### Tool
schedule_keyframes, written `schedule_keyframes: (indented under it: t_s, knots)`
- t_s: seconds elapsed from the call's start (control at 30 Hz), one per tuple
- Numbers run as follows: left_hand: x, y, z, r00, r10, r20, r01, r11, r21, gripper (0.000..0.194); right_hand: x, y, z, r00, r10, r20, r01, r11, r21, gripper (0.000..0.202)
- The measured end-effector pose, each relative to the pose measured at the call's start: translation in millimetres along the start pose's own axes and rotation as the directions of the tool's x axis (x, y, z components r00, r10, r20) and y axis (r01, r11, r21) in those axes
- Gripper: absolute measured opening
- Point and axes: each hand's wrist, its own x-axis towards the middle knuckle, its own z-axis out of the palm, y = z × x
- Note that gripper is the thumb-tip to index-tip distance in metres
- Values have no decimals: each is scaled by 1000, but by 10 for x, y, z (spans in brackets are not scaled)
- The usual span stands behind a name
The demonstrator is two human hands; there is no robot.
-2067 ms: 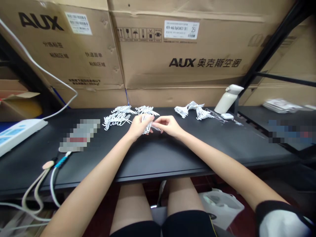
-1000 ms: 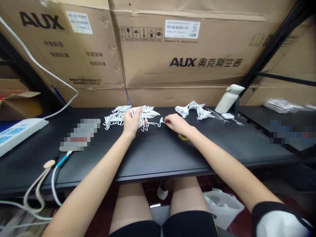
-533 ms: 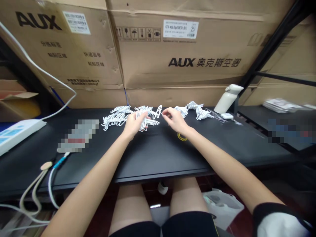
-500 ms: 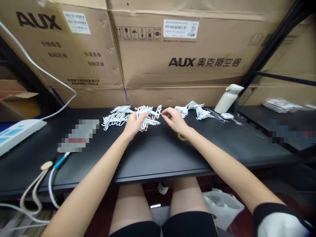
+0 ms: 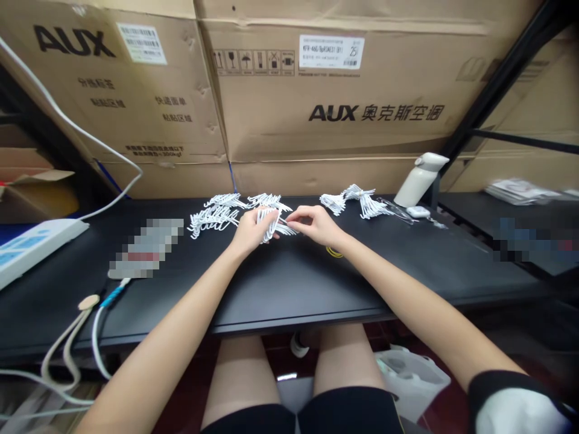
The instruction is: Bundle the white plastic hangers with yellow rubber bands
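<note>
My left hand (image 5: pixel 250 231) is closed around a bunch of white hooks (image 5: pixel 268 225), whose ends stick out past my fingers to the right. Thumb and forefinger of my right hand (image 5: pixel 315 225) are pinched at the right ends of that bunch, on something thin and white. Behind and left of my left hand lie loose piles of white hooks (image 5: pixel 211 219). Two bundles of white hooks (image 5: pixel 360 194) rest to the right of my right hand. A coil of yellow bands (image 5: pixel 334 252) lies partly hidden under my right wrist.
A white bottle (image 5: pixel 417 182) and a small white case (image 5: pixel 418 212) stand at the right back of the black table (image 5: pixel 294 289). On the left are a blurred-out phone (image 5: pixel 147 248), a power strip (image 5: pixel 38 244) and cables. Cardboard boxes (image 5: pixel 271 132) rise behind.
My right hand has moved slightly left and down to the bunch in my left hand. The hooks that stood near its fingertips are now with the bunch.
</note>
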Motion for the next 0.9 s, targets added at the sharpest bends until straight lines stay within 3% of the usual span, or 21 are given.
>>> schedule_keyframes:
  t_s: [0.17, 0.5, 0.73, 0.9]
  knots:
    - [1, 26, 7, 998, -57, -18, 56, 997, -48, 32, -11, -20, 9, 999, -3, 43, 1, 999, 45, 15]
    - [-23, 118, -4, 994, -113, -11, 111, 989, -99, 35, -45, 35, 169, 997, 60, -38, -51, 978, 203, 17]
    - [-10, 68, 13, 995, -101, -4, 99, 986, -131, 34, -82, -99, 237, 968, 239, 81, -253, 919, 304, 37]
    - [-22, 71, 4, 992, -124, 29, 126, 985, -116, 35, -109, -142, 285, 968, 240, 66, -249, 915, 318, 44]
